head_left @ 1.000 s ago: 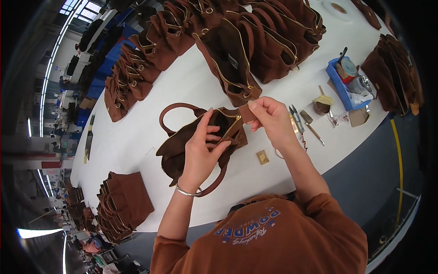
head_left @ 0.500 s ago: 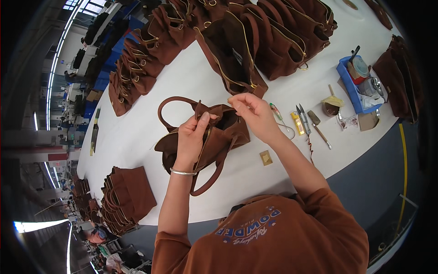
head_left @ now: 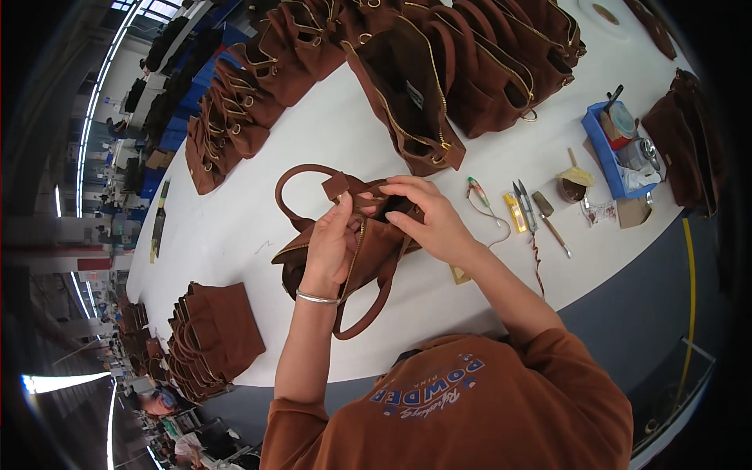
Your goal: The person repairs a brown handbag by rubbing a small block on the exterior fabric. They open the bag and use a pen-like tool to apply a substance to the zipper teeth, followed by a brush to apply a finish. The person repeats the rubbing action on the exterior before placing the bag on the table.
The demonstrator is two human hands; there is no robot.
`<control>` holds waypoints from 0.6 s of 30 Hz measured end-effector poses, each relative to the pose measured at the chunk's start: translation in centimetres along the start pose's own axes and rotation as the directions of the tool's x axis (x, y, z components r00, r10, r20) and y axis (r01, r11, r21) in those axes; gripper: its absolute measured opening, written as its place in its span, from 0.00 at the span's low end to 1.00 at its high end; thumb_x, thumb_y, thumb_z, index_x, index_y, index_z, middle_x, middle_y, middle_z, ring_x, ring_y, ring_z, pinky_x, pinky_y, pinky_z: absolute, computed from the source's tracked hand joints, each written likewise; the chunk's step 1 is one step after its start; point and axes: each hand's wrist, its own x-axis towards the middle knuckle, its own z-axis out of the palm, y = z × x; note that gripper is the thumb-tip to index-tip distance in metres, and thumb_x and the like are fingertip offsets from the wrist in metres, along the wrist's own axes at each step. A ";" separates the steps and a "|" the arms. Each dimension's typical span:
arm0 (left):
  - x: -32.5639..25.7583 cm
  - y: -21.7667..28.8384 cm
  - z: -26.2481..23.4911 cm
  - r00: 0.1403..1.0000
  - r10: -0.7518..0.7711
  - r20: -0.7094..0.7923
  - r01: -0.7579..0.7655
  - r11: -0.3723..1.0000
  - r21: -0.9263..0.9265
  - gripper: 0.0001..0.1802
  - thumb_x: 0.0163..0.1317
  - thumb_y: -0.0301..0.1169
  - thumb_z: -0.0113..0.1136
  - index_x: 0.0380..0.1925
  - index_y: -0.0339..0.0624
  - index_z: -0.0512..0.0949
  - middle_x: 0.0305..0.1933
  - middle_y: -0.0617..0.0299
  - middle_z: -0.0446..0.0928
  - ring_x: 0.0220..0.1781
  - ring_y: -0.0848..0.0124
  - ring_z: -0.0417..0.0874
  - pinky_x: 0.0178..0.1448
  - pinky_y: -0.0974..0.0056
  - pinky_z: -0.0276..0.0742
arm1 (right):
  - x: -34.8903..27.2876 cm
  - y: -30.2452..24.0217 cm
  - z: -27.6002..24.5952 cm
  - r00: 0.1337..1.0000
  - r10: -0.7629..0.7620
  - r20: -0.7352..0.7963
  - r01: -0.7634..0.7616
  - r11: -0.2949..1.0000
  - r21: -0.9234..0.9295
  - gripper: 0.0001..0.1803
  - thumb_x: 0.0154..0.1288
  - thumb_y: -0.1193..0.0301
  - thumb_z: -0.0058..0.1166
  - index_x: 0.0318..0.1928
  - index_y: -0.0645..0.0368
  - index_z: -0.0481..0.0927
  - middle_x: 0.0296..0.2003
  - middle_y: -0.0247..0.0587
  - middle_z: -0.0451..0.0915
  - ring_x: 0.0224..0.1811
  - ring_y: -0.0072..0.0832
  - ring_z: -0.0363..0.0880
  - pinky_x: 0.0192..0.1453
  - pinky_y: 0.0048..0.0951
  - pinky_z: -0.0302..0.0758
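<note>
Head view, lower centre: wearer's brown shirt, blue and white lettering on the chest, legible but not copied. Silver bangle on left wrist. Mid-frame: left hand pinches a small brown tab, held up over the brown handbag, which lies centre frame on the white tabletop, mouth unzipped. Right hand at the bag's right end, fingers curved at the rim; grip on it or loose, can't tell. Change: a second ago the right hand held the tab out at the zip end; now the left has it, so the right is free for the rim.

Right of centre: snips, yellow piece, blue tray; no print readable there. Upper centre: open bag, pale label inside, too small to read. Upper left: row of bags. Far left: strip lights.
</note>
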 end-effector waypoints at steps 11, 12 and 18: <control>-4.5 -0.3 0.5 0.985 0.173 0.004 -0.173 0.984 -0.046 0.09 0.67 0.24 0.55 0.46 0.37 0.79 0.58 0.51 0.78 0.60 0.64 0.77 0.61 0.55 0.77 | -0.5 -0.6 0.8 0.994 -0.006 -0.110 0.007 1.000 0.012 0.12 0.62 0.75 0.61 0.46 0.60 0.83 0.53 0.43 0.78 0.59 0.36 0.74 0.64 0.33 0.69; -5.2 -0.7 0.0 0.976 0.218 0.020 -0.218 0.976 -0.024 0.10 0.65 0.23 0.54 0.45 0.35 0.79 0.58 0.50 0.78 0.62 0.62 0.77 0.62 0.54 0.76 | -0.7 -0.7 1.0 0.993 -0.017 -0.117 0.019 1.000 0.019 0.11 0.61 0.76 0.61 0.45 0.60 0.83 0.52 0.43 0.78 0.58 0.36 0.75 0.62 0.33 0.70; -9.3 -1.8 -0.2 0.909 0.414 0.048 -0.414 0.886 0.208 0.15 0.65 0.29 0.49 0.39 0.29 0.82 0.52 0.49 0.81 0.67 0.53 0.72 0.71 0.50 0.64 | -2.1 -2.0 2.5 0.975 -0.148 -0.167 0.129 0.985 -0.116 0.10 0.58 0.78 0.63 0.42 0.58 0.84 0.49 0.41 0.79 0.51 0.37 0.77 0.55 0.34 0.74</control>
